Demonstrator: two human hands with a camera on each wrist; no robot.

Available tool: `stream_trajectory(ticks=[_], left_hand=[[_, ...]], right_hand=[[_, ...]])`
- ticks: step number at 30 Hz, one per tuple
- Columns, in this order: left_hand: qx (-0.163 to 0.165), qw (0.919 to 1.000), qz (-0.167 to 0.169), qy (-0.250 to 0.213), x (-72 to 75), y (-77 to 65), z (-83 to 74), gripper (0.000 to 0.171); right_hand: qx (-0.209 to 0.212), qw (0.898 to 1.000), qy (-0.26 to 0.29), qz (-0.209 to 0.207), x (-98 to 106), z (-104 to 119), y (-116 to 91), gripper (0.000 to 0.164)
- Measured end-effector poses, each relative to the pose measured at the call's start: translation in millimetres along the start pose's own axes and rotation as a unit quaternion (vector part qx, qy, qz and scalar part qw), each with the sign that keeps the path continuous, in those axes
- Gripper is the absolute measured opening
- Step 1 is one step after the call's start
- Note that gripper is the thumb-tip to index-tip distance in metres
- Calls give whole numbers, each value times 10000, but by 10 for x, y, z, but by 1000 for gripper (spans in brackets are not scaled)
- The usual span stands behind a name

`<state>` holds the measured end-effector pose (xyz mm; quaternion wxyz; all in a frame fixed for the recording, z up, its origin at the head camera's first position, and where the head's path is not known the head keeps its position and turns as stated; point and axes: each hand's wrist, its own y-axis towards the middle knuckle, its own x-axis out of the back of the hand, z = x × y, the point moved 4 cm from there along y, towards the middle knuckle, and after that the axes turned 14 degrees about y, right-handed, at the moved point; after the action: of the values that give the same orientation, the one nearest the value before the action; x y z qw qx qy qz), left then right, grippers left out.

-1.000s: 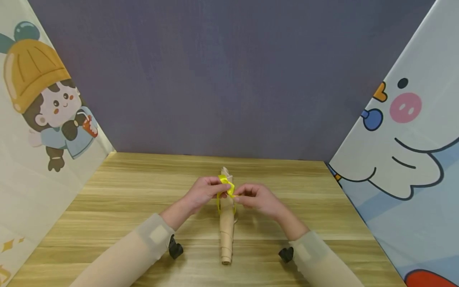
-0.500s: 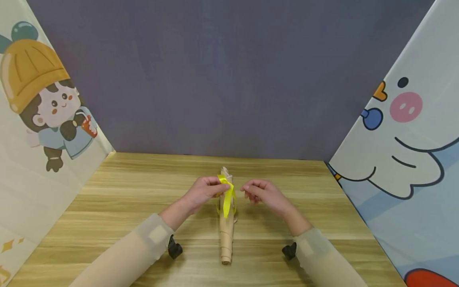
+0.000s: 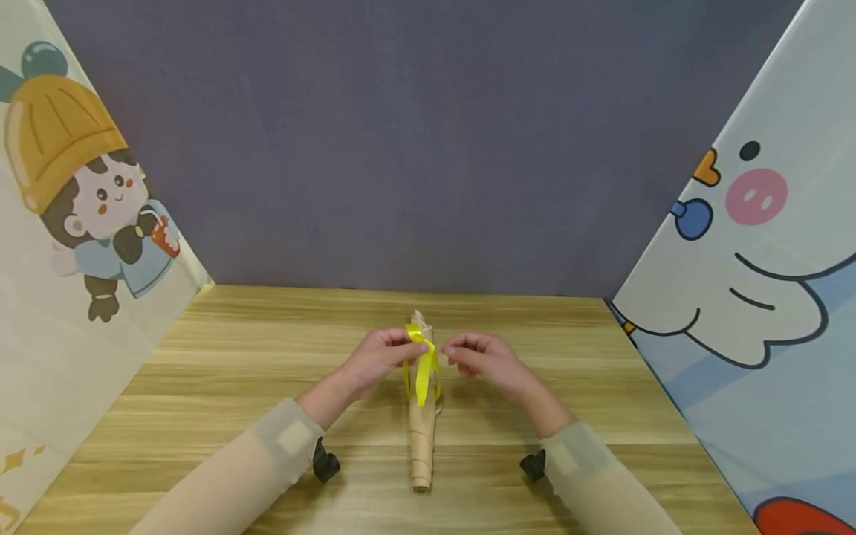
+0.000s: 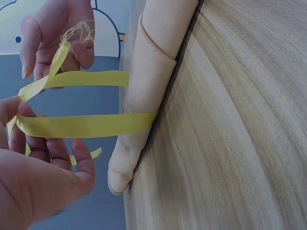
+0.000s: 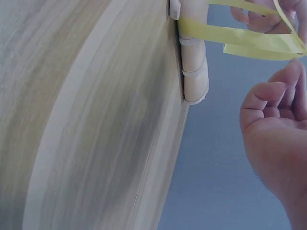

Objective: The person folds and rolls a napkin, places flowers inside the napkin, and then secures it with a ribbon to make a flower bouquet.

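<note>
A tan roll of sheet material (image 3: 422, 446) lies lengthwise on the table, its far end crumpled. Around it loops a yellow ribbon (image 3: 424, 380), lifted off the roll's top. Thumb and fingers of my left hand (image 3: 374, 362) pinch the ribbon where its strands meet; one tail hangs down over the roll. In the left wrist view, the ribbon's frayed end (image 4: 64, 44) points up in front of the other hand. Just right of the ribbon hovers my right hand (image 3: 491, 362), fingers loosely bent with nothing between them. The right wrist view shows its fingertips (image 5: 293, 72) close below the ribbon.
The wood-grain table (image 3: 267, 334) ends at a dark grey panel (image 3: 414, 148) behind. Cartoon-printed panels stand at the left (image 3: 40, 297) and right (image 3: 669, 290). A black wrist device (image 3: 325, 462) sits under the left sleeve.
My right hand has let go of the ribbon, drawn away to the right, then come slightly back. The freed tail now hangs down over the roll. My left hand keeps its pinch in place.
</note>
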<state>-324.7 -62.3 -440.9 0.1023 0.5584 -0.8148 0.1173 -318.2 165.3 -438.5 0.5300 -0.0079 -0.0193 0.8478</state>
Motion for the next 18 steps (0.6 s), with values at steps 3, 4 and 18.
stream_trajectory(ticks=[3,4,18], left_hand=[[71,10000,40,-48,4,0,10,24],[95,9999,47,-60,5,-1,15,25],[79,9997,122,-193,-23,12,36,25]], right_hand=[[-26,9996,-265,-54,-33,-34,26,39],[-14,9994,-344,-28,-48,-47,37,39],[-91,9999,19,128,-88,-139,53,36]])
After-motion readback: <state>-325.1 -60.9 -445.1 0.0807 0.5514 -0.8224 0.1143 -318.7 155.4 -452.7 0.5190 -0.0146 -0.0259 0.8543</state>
